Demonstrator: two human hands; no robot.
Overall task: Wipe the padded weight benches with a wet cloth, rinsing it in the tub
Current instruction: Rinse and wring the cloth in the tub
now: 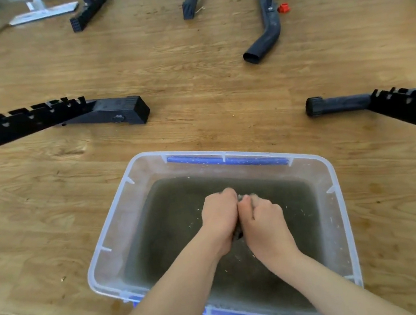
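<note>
A clear plastic tub (107, 251) with blue handles stands on the wooden floor right below me, holding murky grey water. Over the water, my left hand (220, 216) and my right hand (263, 219) are pressed together, both closed around a dark wet cloth (238, 233). Only small bits of the cloth show between the fists. No padded bench top is in view, only black bench frames.
A black notched bench frame (59, 118) lies to the left and another (397, 104) to the right of the tub. Farther off stand black bench feet (89, 11), a bent black tube (268, 36) with a red knob (283, 8), and a white flat mop head (45, 13).
</note>
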